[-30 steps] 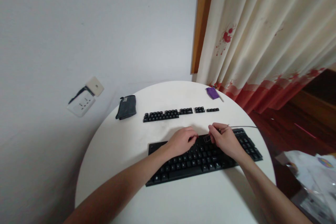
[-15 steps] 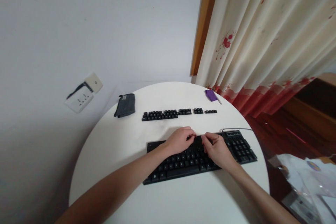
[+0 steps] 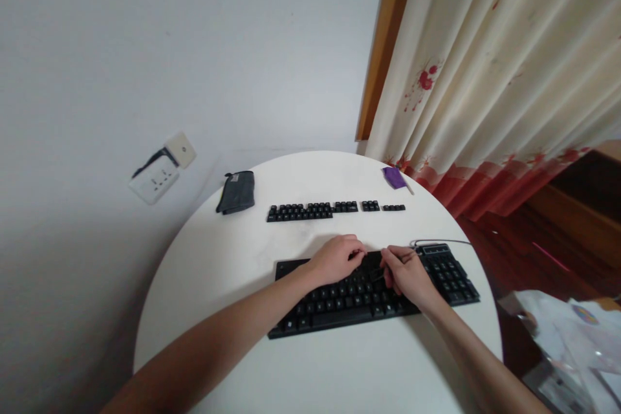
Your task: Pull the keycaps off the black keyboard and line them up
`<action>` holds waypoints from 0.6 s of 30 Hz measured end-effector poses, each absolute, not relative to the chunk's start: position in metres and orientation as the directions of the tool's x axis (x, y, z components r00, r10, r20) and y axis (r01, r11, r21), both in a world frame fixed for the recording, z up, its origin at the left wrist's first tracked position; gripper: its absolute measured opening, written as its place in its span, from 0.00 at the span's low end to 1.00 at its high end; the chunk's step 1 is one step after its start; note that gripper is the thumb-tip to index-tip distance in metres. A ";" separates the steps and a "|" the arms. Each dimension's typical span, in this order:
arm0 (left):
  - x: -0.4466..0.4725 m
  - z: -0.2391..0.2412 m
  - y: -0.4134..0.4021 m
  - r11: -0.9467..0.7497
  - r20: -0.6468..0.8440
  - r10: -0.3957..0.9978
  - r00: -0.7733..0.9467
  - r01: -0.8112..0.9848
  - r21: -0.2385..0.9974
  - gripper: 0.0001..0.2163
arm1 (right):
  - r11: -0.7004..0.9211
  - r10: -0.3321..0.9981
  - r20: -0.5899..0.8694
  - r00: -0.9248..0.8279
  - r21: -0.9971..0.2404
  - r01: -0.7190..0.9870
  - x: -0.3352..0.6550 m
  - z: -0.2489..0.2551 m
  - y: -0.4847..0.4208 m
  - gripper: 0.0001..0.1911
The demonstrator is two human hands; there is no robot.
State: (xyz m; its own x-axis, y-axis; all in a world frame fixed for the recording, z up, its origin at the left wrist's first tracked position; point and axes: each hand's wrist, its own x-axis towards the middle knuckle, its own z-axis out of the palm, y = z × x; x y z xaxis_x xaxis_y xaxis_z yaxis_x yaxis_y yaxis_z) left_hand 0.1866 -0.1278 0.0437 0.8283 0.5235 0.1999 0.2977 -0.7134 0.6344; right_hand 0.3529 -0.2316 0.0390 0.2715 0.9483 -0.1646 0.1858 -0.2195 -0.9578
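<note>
A black computer keyboard (image 3: pixel 339 318) lies slightly tilted across the front of the round white table. My left hand (image 3: pixel 339 257) rests over its upper middle, with fingers curled together near the back edge; whatever they hold, if anything, is hidden. Just to the right, my right hand (image 3: pixel 405 273) is closed, thumb against the forefinger, around a small thin-wired tool that looks like a keycap puller (image 3: pixel 377 275). Its wire end points left, low over the keys. Behind the keyboard, loose black keycaps (image 3: pixel 301 212) are lined up in rows, with smaller groups to their right.
A dark zip pouch (image 3: pixel 237 192) lies at the table's back left. A purple item with a pale stick (image 3: pixel 394 178) is at the back right. The keyboard cable (image 3: pixel 444 242) runs off the right edge. Wall and curtain (image 3: pixel 436 116) stand behind the white table (image 3: pixel 194 297).
My right hand has shifted slightly away from the left, and thin wires now show by its fingertips. The left hand stays nearly in place. The whole view has shifted a little.
</note>
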 end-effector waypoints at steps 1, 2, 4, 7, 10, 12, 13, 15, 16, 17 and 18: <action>0.187 0.044 -0.128 -0.707 0.205 0.528 0.824 0.292 0.645 0.10 | -0.213 0.950 -0.168 0.263 -0.965 0.154 0.355 0.039 -0.232 0.21; 0.187 0.044 -0.127 -0.693 0.212 0.537 0.816 0.284 0.663 0.10 | -0.198 0.954 -0.159 0.255 -0.971 0.136 0.356 0.041 -0.232 0.21; 0.188 0.046 -0.126 -0.643 0.222 0.569 0.792 0.259 0.720 0.10 | -0.162 0.960 -0.127 0.248 -0.979 0.125 0.357 0.048 -0.231 0.21; 0.189 0.050 -0.124 -0.511 0.197 0.610 0.767 0.191 0.838 0.11 | -0.104 0.962 -0.062 0.267 -0.984 0.143 0.357 0.065 -0.221 0.21; 0.188 0.054 -0.120 -0.347 0.161 0.608 0.778 0.077 0.935 0.11 | -0.045 0.970 -0.002 0.244 -0.984 0.170 0.355 0.080 -0.206 0.21; 0.188 0.054 -0.118 -0.231 0.144 0.590 0.794 -0.004 0.973 0.11 | -0.007 0.977 0.031 0.212 -0.984 0.176 0.352 0.084 -0.197 0.20; 0.188 0.054 -0.117 -0.172 0.129 0.582 0.803 -0.033 0.984 0.10 | 0.010 0.978 0.047 0.202 -0.984 0.180 0.350 0.084 -0.194 0.20; 0.188 0.051 -0.116 -0.071 0.090 0.574 0.814 -0.060 0.996 0.10 | 0.037 0.978 0.078 0.196 -0.978 0.203 0.347 0.081 -0.191 0.21; 0.188 0.050 -0.116 -0.033 0.069 0.573 0.817 -0.062 0.998 0.10 | 0.045 0.977 0.090 0.194 -0.974 0.222 0.346 0.078 -0.191 0.21; 0.188 0.050 -0.116 -0.007 0.053 0.567 0.822 -0.060 0.998 0.09 | 0.050 0.977 0.098 0.190 -0.968 0.244 0.345 0.075 -0.192 0.21; 0.189 0.049 -0.116 0.006 0.043 0.557 0.829 -0.056 0.998 0.09 | 0.054 0.978 0.105 0.180 -0.962 0.268 0.345 0.072 -0.193 0.21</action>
